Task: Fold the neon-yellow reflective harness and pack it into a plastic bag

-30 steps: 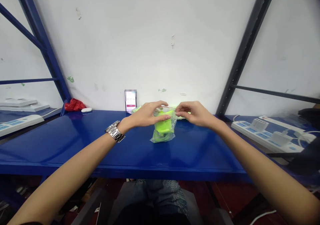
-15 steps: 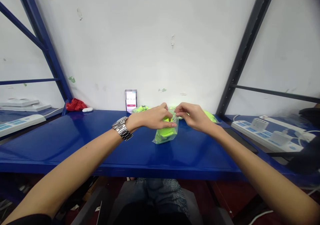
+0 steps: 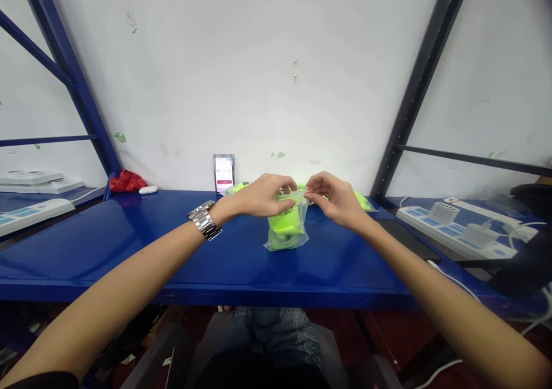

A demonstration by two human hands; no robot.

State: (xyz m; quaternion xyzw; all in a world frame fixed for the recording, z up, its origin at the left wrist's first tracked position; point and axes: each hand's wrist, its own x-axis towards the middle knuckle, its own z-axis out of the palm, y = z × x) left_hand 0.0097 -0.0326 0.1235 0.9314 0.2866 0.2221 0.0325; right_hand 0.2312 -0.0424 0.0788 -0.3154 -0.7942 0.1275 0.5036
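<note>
A small clear plastic bag [image 3: 287, 228] with a bright green item inside stands on the blue shelf top [image 3: 129, 245]. My left hand [image 3: 263, 196], a metal watch on its wrist, pinches the bag's upper edge from the left. My right hand [image 3: 334, 199] pinches the same top edge from the right. The fingertips of both hands nearly meet above the bag. More green bagged pieces [image 3: 360, 201] lie behind my hands against the wall, partly hidden.
A phone [image 3: 224, 173] leans upright on the wall behind. A red crumpled thing [image 3: 125, 180] and a small white case [image 3: 148, 190] lie at the back left. White power strips [image 3: 457, 228] with plugs and cables sit on the right; another strip [image 3: 26, 212] on the left.
Both hands closed in on the bag's top edge and drew nearer each other. The bag shifted slightly and stands more upright.
</note>
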